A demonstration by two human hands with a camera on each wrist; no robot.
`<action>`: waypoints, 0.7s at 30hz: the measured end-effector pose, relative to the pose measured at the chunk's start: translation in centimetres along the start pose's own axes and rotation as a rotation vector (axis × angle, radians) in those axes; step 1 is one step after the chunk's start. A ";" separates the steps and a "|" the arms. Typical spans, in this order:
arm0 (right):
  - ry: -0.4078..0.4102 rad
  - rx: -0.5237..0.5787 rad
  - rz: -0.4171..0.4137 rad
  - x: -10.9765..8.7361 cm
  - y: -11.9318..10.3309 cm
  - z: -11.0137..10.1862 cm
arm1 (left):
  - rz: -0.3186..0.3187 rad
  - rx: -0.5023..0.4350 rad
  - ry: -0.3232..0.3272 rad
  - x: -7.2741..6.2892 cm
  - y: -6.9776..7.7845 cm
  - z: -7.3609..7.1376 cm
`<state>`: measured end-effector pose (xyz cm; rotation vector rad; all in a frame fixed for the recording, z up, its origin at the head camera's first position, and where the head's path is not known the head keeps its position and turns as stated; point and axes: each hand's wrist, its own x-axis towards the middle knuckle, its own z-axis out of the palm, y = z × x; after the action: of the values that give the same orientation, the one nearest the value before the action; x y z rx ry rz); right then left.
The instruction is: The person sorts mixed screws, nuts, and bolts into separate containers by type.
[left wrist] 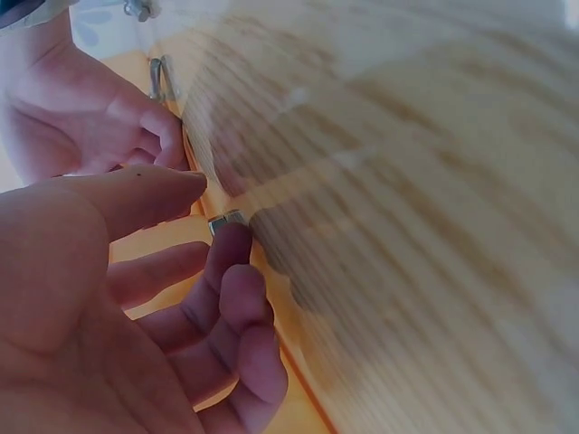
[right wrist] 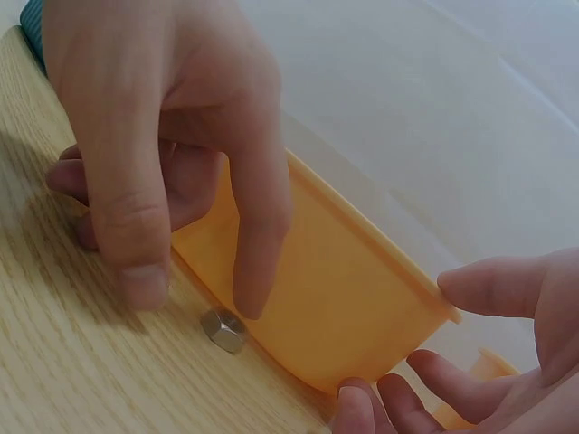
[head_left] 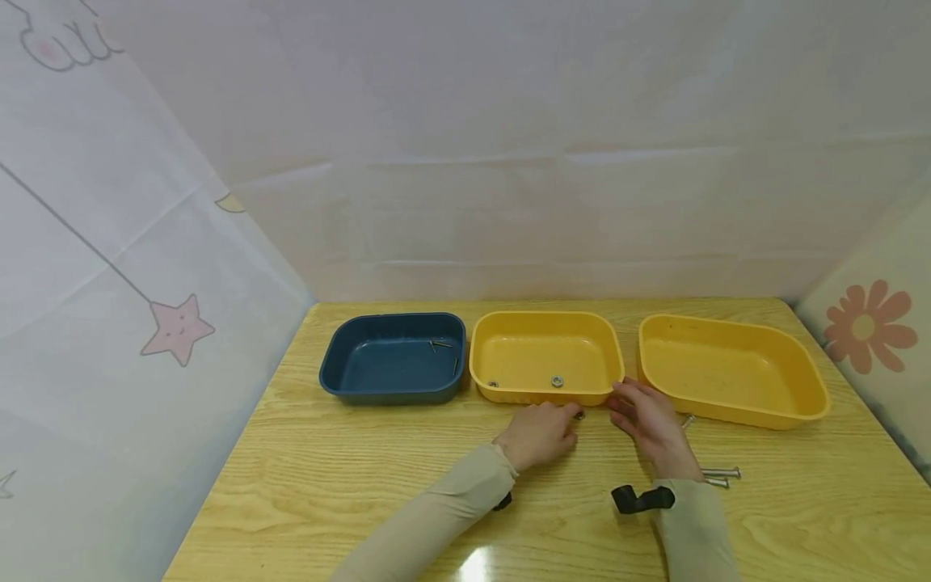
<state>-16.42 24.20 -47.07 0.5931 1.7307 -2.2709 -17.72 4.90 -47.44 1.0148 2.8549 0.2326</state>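
A metal hex nut (right wrist: 223,331) stands on the table against the front wall of the middle yellow tray (head_left: 545,398). My left hand (head_left: 538,436) reaches over it from the left. In the right wrist view its index fingertip is right at the nut, while the thumb stays apart on the near side; the other fingers are bent loosely. My right hand (head_left: 652,424) is at the tray's front right corner. Its thumb touches the rim and its fingertips lie near the tray's base. Two nuts, one of them this nut (head_left: 557,381), lie inside the tray.
A blue tray (head_left: 396,398) at the left holds several small screws. Another yellow tray (head_left: 735,411) stands at the right. Long bolts (head_left: 722,472) lie on the wooden table (head_left: 305,485) beside my right wrist. A printed cloth (head_left: 509,226) hangs behind the table.
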 end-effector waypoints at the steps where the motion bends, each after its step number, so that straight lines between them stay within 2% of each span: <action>1: 0.001 0.000 0.002 0.0 0.0 0.0 | -0.004 -0.002 -0.003 0.0 0.0 0.0; 9: 0.009 0.008 0.013 0.1 0.1 -0.1 | -0.033 -0.018 -0.038 0.1 0.1 0.1; 21: 0.009 0.007 0.001 0.2 0.1 -0.1 | -0.046 -0.135 -0.056 0.1 -0.3 0.2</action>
<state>-16.60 24.27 -47.25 0.6061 1.7267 -2.2788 -18.01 4.75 -47.66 0.9143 2.7662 0.3810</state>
